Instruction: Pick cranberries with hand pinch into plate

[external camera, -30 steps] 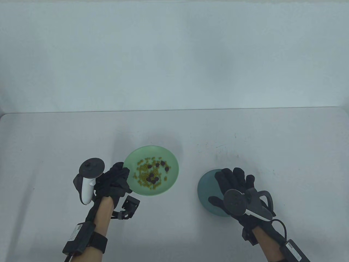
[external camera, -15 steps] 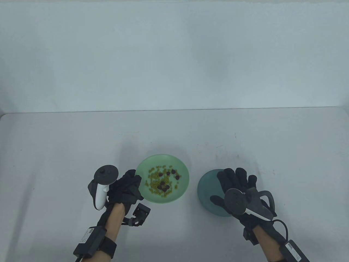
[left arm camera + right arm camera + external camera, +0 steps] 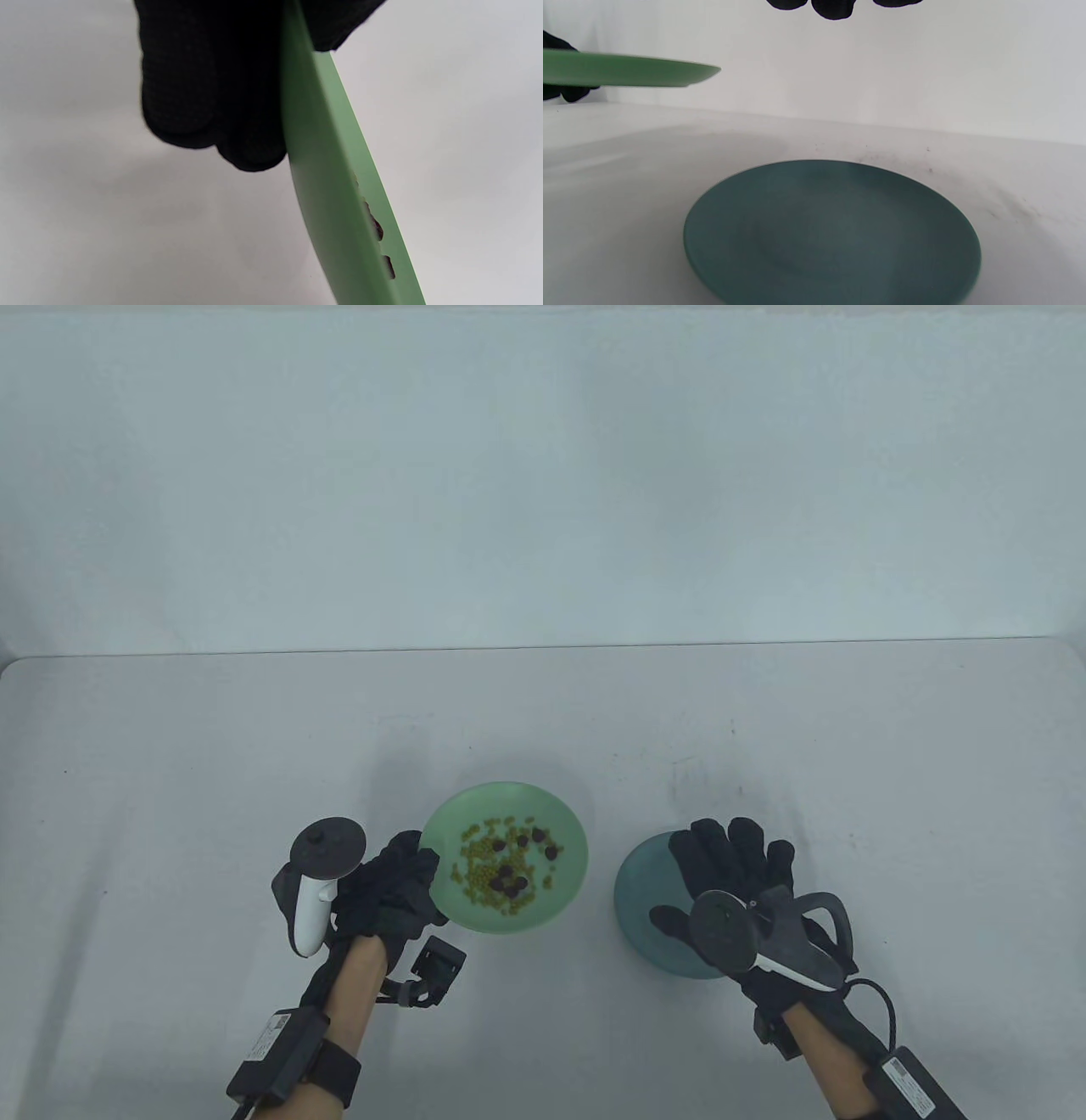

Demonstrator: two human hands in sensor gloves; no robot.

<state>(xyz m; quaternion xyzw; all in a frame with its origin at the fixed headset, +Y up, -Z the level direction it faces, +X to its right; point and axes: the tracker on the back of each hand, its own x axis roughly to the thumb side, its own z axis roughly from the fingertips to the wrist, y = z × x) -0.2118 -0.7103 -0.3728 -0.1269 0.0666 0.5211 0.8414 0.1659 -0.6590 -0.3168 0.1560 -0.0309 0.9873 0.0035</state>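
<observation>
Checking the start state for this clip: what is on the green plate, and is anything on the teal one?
The green plate, held by the left hand, carries small yellow-green pieces with dark cranberries among them. The teal plate looks bare in the right wrist view; the right hand covers part of it from above.

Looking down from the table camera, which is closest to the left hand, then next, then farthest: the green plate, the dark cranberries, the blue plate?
1. Green plate: right at the left hand, whose fingers grip its rim.
2. Cranberries: in the green plate's middle, among yellow-green bits, a little to the right.
3. Blue plate: farthest right, under the right hand.
</observation>
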